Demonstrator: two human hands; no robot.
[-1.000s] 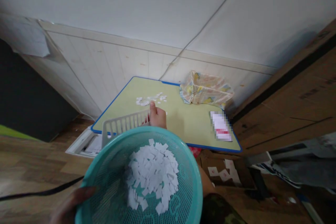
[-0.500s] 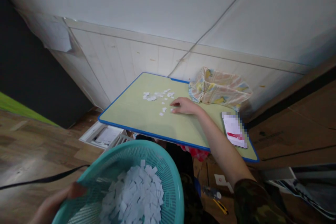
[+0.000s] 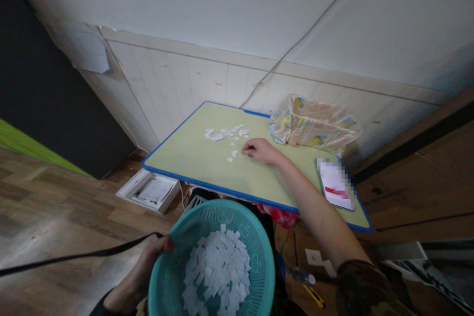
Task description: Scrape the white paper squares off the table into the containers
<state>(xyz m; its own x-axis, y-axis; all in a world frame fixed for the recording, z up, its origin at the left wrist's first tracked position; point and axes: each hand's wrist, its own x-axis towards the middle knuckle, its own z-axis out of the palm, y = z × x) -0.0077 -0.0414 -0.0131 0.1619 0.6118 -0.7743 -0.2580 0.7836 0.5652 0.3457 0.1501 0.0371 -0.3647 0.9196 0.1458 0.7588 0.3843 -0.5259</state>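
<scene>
A turquoise plastic basket [image 3: 265, 237] is tilted in front of me, with a heap of small white paper pieces [image 3: 222, 264] inside. My left hand [image 3: 142, 261] grips its rim on the left side, thumb over the edge. On the pale green table top, my right hand [image 3: 259, 150] rests with thumb and fingertips pinched together on a small paper piece, which the fingers mostly hide. Just left of those fingertips are a few loose paper pieces [image 3: 234, 153]. Farther back, a scattered group of paper pieces [image 3: 215, 135] lies on the table.
The blue-edged table [image 3: 185, 160] stands against the wall. A patterned cloth cover [image 3: 314, 123] sits at its back right, a phone-like slab [image 3: 335, 185] at its right end. Below are a white box [image 3: 151, 192] and a yellow cutter [image 3: 314, 296]. A black strap [image 3: 85, 253] extends left.
The right fingers have closed, and the paper piece between them is no longer plainly visible. The basket and left hand have shifted right in view.
</scene>
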